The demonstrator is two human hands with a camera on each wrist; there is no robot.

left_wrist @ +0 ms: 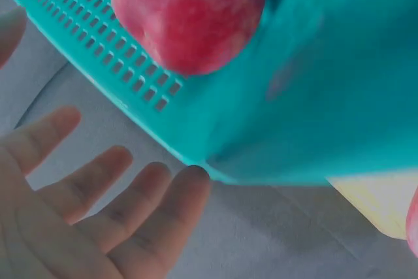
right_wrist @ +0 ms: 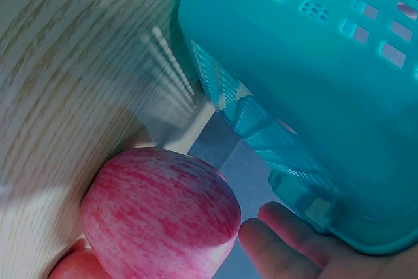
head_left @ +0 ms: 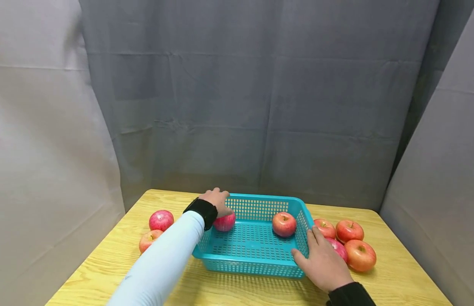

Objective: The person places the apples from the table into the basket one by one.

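Observation:
A teal plastic basket (head_left: 256, 256) with slotted walls stands on the table, one apple (head_left: 284, 224) inside toward its right. A redder apple (head_left: 224, 222) lies at the left end, partly covered by my left hand (head_left: 217, 201). That hand is at the back-left corner. In the left wrist view its fingers (left_wrist: 140, 204) are straight and spread outside the wall, one fingertip right at the corner rim. My right hand (head_left: 325, 260) is at the right rim, extended fingers along the outer side and thumb over the inside. In the right wrist view two fingertips (right_wrist: 261, 240) show between basket and a striped apple (right_wrist: 160, 213).
Several apples (head_left: 360, 255) cluster on the table just right of the basket. Two more, a dark red apple (head_left: 161, 220) and a lighter apple (head_left: 149, 240), lie to its left beside my left forearm. A grey curtain (head_left: 260, 106) hangs behind the wooden table (head_left: 88, 284).

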